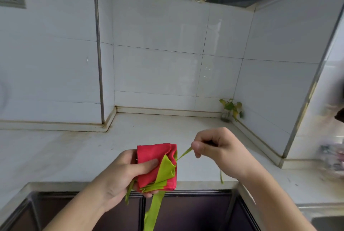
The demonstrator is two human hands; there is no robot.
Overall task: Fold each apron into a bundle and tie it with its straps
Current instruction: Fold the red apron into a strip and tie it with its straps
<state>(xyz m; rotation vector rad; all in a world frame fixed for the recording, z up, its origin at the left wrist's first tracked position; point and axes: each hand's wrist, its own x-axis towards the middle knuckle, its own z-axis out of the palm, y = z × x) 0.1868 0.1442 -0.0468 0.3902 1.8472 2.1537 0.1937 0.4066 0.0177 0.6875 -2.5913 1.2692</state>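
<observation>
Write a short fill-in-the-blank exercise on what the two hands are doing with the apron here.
1. The left hand grips the folded apron bundle, which is red with ____ trim.
2. The right hand pinches a thin ____ pulled out from the bundle.
3. The small plant stands in the counter's far ____ corner.

Missing words: green; strap; right
</observation>
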